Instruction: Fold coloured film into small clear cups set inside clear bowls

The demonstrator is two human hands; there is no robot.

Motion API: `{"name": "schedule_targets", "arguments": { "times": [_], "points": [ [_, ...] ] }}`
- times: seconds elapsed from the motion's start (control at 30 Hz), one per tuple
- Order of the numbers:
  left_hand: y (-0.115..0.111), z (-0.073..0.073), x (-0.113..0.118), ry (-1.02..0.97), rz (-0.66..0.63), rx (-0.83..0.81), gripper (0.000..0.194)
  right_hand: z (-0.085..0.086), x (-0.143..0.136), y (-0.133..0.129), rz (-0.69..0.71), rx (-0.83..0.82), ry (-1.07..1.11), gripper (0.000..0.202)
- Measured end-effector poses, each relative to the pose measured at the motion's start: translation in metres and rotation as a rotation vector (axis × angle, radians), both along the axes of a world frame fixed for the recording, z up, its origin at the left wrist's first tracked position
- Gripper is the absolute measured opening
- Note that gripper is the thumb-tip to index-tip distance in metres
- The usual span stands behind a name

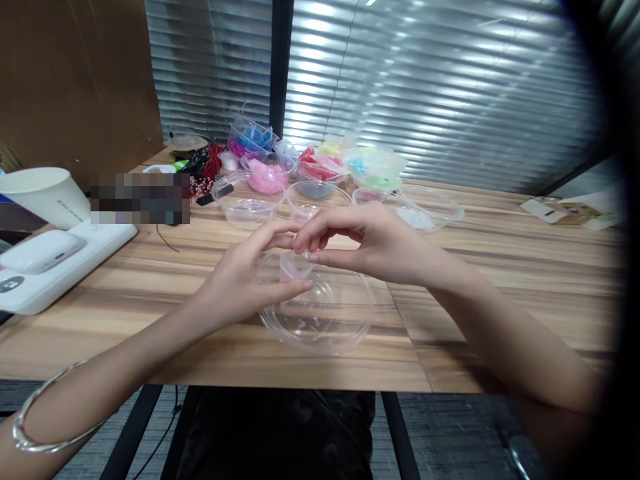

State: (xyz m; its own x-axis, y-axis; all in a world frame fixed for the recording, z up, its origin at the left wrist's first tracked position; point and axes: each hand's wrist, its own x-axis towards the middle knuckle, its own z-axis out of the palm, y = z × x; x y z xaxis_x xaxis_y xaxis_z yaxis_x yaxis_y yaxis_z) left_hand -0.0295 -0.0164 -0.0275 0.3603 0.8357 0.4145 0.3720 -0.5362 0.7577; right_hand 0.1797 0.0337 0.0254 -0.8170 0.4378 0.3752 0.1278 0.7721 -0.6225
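My left hand (245,273) curves around a small clear plastic cup (296,268), thumb below and fingers behind it. Something faintly pink shows in or through the cup. From the right, my right hand (363,243) reaches over with thumb and fingers pinched at the cup's rim. Whether a smaller thing sits between those fingertips I cannot tell. Directly beneath both hands a large round clear plastic bowl (350,327) rests on the wooden table (465,320).
Behind my hands stand clear tubs (250,210), one with pink material (267,177) and one with red pieces (320,163). A clear lid (440,208) lies to their right. On the left are a paper cup (47,193) and a white power strip (90,257).
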Motion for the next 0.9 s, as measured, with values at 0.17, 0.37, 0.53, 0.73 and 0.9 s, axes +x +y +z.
{"name": "schedule_targets", "arguments": {
  "times": [0.17,0.37,0.53,0.73,0.9],
  "points": [
    [0.0004,-0.0006,-0.0002,-0.001,0.005,0.000,0.060,-0.0020,-0.0015,-0.0044,-0.012,0.115,-0.008,0.013],
    [0.0005,-0.0017,-0.0010,0.006,0.008,0.002,0.060,-0.0061,-0.0020,-0.0039,-0.008,0.223,0.011,0.011],
    [0.0000,-0.0008,-0.0008,0.006,0.006,-0.007,0.059,-0.0063,-0.0026,-0.0043,-0.022,0.260,-0.001,0.012],
    [-0.0022,0.0025,0.0013,0.045,0.039,0.006,0.055,-0.0041,-0.0041,-0.0066,0.012,0.330,0.023,0.019],
    [-0.0028,0.0034,0.0015,0.050,0.033,0.009,0.054,-0.0052,-0.0046,-0.0059,0.018,0.350,0.033,0.018]
  ]
}}
